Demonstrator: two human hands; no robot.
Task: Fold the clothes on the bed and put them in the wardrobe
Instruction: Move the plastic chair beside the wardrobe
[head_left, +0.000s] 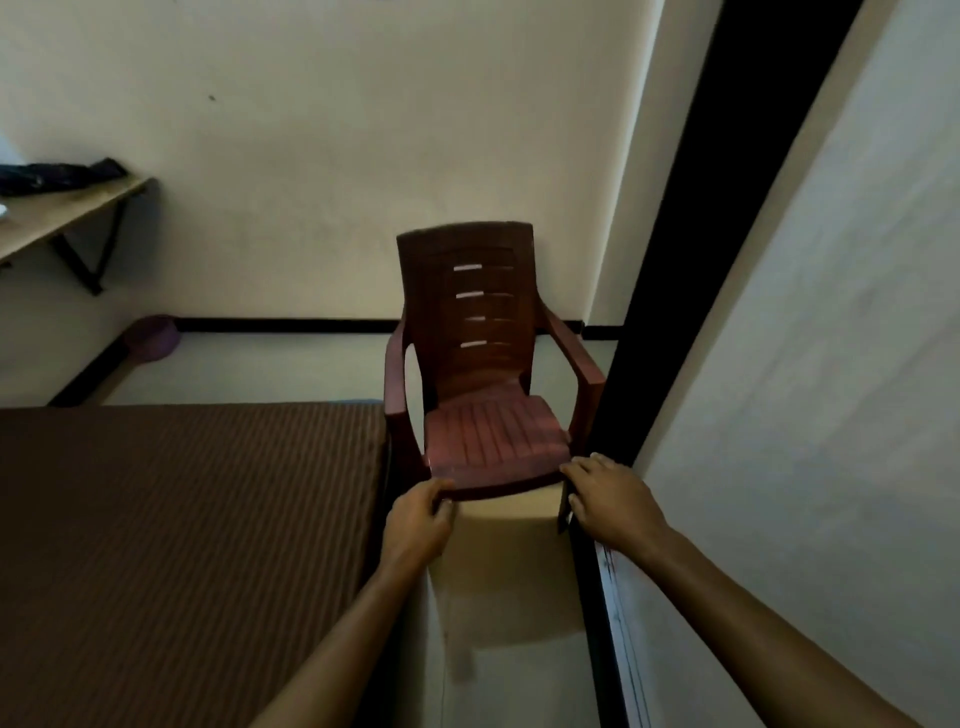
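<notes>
Gripping the chair's (488, 415) front edge, both hands (418, 517) (610, 501), beside the bed (182, 519).

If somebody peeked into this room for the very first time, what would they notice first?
First, the dark red plastic chair in the middle, in the gap between the bed and the white wall. The left hand grips its seat's front edge, and the right hand rests at the front right corner. The brown striped bed fills the lower left.
</notes>
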